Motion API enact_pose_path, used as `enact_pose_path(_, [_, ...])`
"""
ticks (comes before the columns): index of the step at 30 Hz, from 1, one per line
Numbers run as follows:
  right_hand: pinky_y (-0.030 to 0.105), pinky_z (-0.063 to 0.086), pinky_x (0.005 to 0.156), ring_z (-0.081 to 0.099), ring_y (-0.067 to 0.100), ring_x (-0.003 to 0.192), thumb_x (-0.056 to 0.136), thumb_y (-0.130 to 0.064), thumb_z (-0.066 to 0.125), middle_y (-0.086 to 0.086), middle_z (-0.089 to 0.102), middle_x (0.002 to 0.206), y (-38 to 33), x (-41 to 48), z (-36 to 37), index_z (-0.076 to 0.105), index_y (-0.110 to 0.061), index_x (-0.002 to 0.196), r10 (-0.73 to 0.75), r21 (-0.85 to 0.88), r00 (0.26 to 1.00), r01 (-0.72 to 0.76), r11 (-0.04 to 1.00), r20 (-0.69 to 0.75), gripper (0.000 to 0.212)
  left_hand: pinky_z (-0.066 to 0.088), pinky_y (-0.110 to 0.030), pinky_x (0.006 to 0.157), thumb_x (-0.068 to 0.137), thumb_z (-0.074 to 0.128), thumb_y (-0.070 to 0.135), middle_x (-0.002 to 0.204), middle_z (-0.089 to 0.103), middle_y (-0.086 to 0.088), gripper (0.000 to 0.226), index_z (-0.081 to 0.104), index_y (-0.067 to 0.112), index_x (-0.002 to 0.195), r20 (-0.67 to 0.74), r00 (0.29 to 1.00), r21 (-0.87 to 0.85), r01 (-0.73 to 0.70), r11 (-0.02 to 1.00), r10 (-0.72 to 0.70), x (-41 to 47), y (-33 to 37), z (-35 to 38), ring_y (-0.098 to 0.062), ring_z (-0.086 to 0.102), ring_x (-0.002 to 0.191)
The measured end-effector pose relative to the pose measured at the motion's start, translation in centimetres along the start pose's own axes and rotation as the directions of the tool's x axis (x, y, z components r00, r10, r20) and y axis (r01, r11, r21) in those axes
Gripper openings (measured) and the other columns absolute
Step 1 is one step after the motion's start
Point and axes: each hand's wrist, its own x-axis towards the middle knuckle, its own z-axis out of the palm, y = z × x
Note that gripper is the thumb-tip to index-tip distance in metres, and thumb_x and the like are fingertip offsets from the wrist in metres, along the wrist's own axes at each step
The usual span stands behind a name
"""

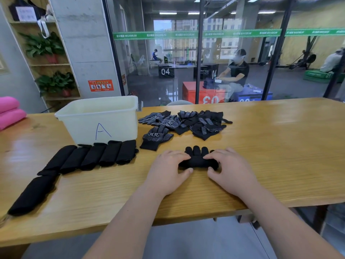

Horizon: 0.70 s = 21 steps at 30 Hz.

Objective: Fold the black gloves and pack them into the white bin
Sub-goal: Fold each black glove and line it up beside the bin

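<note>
A black glove (197,160) lies on the wooden table (270,146) in front of me, its cuff end rolled up and its fingertips pointing away. My left hand (169,172) pinches the roll's left end and my right hand (228,170) pinches its right end. Several folded black gloves (97,156) lie in a row to the left, one more (31,195) nearer the left edge. A pile of unfolded dotted black gloves (184,122) sits behind, with a single one (156,138) in front of it. The white bin (100,118), marked "A", stands at the back left.
Pink cushions (9,111) lie at the table's far left. A glass wall runs behind the table, with a seated person (237,71) and coloured boxes beyond it. Shelves with plants (46,47) stand at the left. The table's near edge is close below my forearms.
</note>
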Motion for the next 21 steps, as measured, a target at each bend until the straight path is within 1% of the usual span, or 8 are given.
enact_pose_path(2, [0.026,0.048,0.085,0.051,0.008,0.106,0.094,-0.038,0.065,-0.023,0.064,0.105,0.0,-0.1,-0.3,0.067,-0.041,0.132,0.025,0.071,1.000,-0.026,0.997,0.014,0.038,0.043,-0.039,0.113,0.099,0.067,0.042,0.137,0.063,0.017,0.044,0.063,0.037,0.143,0.006,0.999,-0.059,0.040,0.997,-0.039,0.0,0.0,-0.2,-0.008,0.049,0.128])
enact_pose_path(5, [0.019,0.040,0.077,0.054,0.006,0.094,0.098,-0.034,0.066,-0.013,0.058,0.090,0.3,-0.1,-0.6,0.065,-0.045,0.133,0.114,0.261,0.993,-0.118,0.958,0.033,0.036,0.047,-0.033,0.109,0.101,0.066,0.042,0.131,0.061,0.011,0.041,0.060,0.046,0.142,0.027,0.991,-0.187,0.133,0.973,-0.131,-0.2,-0.3,-0.5,-0.005,0.057,0.118])
enact_pose_path(9, [0.012,0.042,0.078,0.063,0.003,0.096,0.098,-0.033,0.069,-0.023,0.071,0.113,0.9,0.0,-0.4,0.068,-0.047,0.128,0.132,0.448,0.990,-0.143,0.883,0.056,0.033,0.044,-0.022,0.100,0.103,0.064,0.042,0.133,0.065,0.017,0.039,0.061,0.043,0.143,0.043,0.986,-0.304,0.166,0.938,-0.161,-0.4,-0.1,-1.0,0.000,0.058,0.116])
enact_pose_path(13, [0.016,0.047,0.084,0.068,0.008,0.105,0.099,-0.036,0.068,-0.013,0.075,0.108,1.0,-0.1,-0.4,0.071,-0.046,0.123,0.164,0.541,0.985,-0.170,0.824,0.061,0.026,0.045,-0.023,0.099,0.103,0.064,0.046,0.127,0.067,0.014,0.035,0.063,0.045,0.139,0.026,0.978,-0.387,0.200,0.900,-0.206,-0.5,0.1,-1.2,0.004,0.058,0.116])
enact_pose_path(14, [0.020,0.048,0.083,0.067,0.008,0.101,0.100,-0.039,0.066,-0.013,0.074,0.105,1.0,0.0,-0.4,0.071,-0.045,0.124,0.176,0.514,0.983,-0.178,0.839,0.052,0.025,0.046,-0.024,0.099,0.103,0.063,0.047,0.127,0.066,0.014,0.036,0.063,0.046,0.139,0.024,0.976,-0.380,0.209,0.901,-0.216,-0.5,0.1,-1.1,0.004,0.058,0.115])
enact_pose_path(16, [0.025,0.046,0.080,0.062,0.008,0.092,0.101,-0.046,0.063,-0.019,0.067,0.103,0.8,0.0,-0.1,0.069,-0.042,0.128,0.177,0.336,0.984,-0.158,0.928,-0.025,0.028,0.050,-0.027,0.099,0.103,0.062,0.047,0.127,0.064,0.020,0.038,0.060,0.044,0.141,-0.013,0.976,-0.335,0.203,0.920,-0.220,-0.3,0.0,-0.9,0.003,0.059,0.110])
enact_pose_path(19, [0.031,0.049,0.083,0.055,0.013,0.105,0.102,-0.048,0.059,-0.015,0.059,0.114,0.5,0.1,0.6,0.067,-0.036,0.131,0.100,0.031,0.982,-0.096,0.995,-0.159,0.032,0.050,-0.031,0.102,0.103,0.064,0.041,0.127,0.055,0.022,0.037,0.062,0.038,0.140,-0.142,0.982,-0.224,0.093,0.970,-0.128,-0.2,-0.1,-0.5,-0.001,0.050,0.121])
enact_pose_path(21, [0.036,0.055,0.081,0.056,0.017,0.108,0.102,-0.043,0.062,-0.011,0.060,0.119,0.4,0.1,0.9,0.073,-0.033,0.125,0.052,-0.032,0.977,-0.060,0.998,-0.206,0.027,0.047,-0.032,0.105,0.100,0.068,0.038,0.126,0.057,0.021,0.031,0.070,0.034,0.131,-0.216,0.976,-0.131,0.006,0.991,-0.035,-0.1,-0.1,-0.4,-0.005,0.047,0.124])
